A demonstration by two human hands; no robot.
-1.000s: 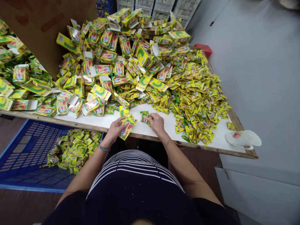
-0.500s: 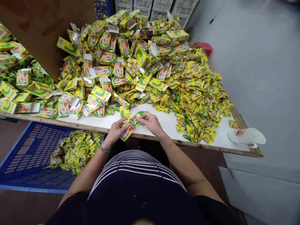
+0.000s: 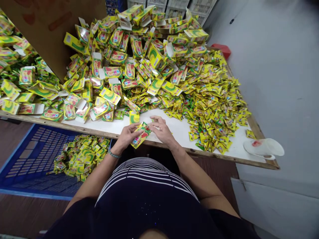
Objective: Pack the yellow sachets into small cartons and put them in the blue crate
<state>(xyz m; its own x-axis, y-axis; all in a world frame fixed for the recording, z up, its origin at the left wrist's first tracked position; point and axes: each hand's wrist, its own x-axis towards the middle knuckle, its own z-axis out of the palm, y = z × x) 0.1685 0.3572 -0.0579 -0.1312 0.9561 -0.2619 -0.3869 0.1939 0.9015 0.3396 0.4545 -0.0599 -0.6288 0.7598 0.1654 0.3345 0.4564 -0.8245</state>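
Observation:
Over the table's front edge, my left hand (image 3: 127, 136) grips a small yellow-green printed box (image 3: 141, 135), tilted with its upper end to the right. My right hand (image 3: 161, 131) is at that upper end, thumb and fingertips against the box's corner, the other fingers bent beyond it. The fingers partly hide this end. Just behind my left hand, a yellow box (image 3: 134, 117) lies on the white tabletop (image 3: 174, 127). A large heap of similar boxes (image 3: 112, 71), several with white flaps open, rises behind. To the right spreads a pile of small yellow sachets (image 3: 211, 109).
Below the table at left stands a blue plastic crate (image 3: 27, 166) with filled boxes (image 3: 84, 156) in it. A white pitcher (image 3: 264, 147) lies on its side at the right corner. A cardboard sheet (image 3: 57, 30) stands at back left, and a grey wall (image 3: 274, 83) borders the right.
The box's upper end, stretched out toward my right hand before, now looks shorter. My right fingers have shifted from pinching there to pressing at its corner. The camera view has moved slightly.

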